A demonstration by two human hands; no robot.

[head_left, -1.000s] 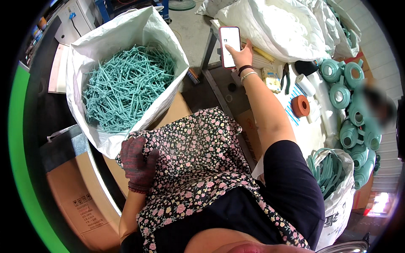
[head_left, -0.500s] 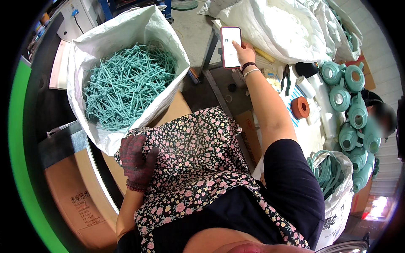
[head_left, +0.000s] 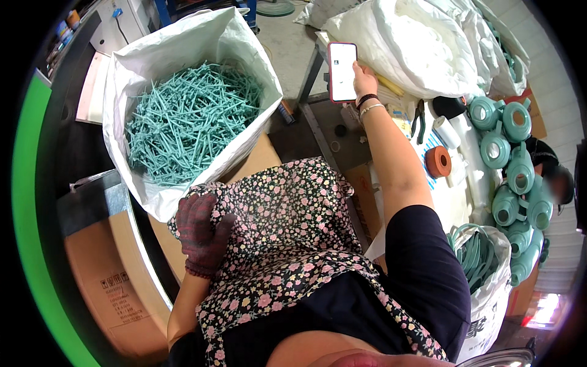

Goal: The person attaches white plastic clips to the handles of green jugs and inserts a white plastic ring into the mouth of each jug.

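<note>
My bare right hand (head_left: 366,82) is stretched out ahead, gripping a smartphone (head_left: 342,72) with a red case and a bright, mostly white screen. Two bracelets circle that wrist. In a dark red and grey knit glove, my left hand (head_left: 203,232) rests on the black floral apron (head_left: 275,226) over my lap, thumb apart from the fingers and nothing seen in it. Just beyond the glove stands a large white woven sack (head_left: 254,46), holding a heap of thin teal plastic pieces (head_left: 189,125).
On the right, a worktable bears pliers (head_left: 419,121), an orange tape roll (head_left: 438,161) and a white roll (head_left: 447,132). Teal bottle-shaped parts (head_left: 520,168) are stacked beyond, with a person partly behind them. Cardboard boxes (head_left: 110,287) stand at left; a white bag (head_left: 489,306) holds teal strips.
The phone and my right hand sit slightly further right in view, as does most of the scene. My right thumb has moved off the screen to the phone's edge. The gloved hand stays on my lap.
</note>
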